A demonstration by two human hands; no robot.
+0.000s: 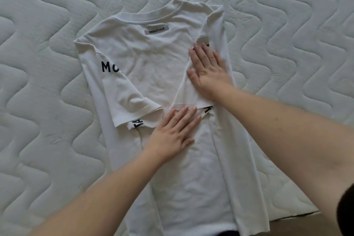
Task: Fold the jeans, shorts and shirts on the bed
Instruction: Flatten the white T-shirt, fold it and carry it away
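On the quilted white mattress [47, 25], centre, lies the white cotton T-shirt [153, 59]; left hand [173, 132] and right hand [207, 71], at two o'clock, press flat-fingered, grasping nothing. Lifting could let sleeves spring open.

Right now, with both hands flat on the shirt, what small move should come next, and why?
Probably lift the hem up toward the collar. Both sleeves already lie folded inward, and the left hand and right hand only press the shirt flat.
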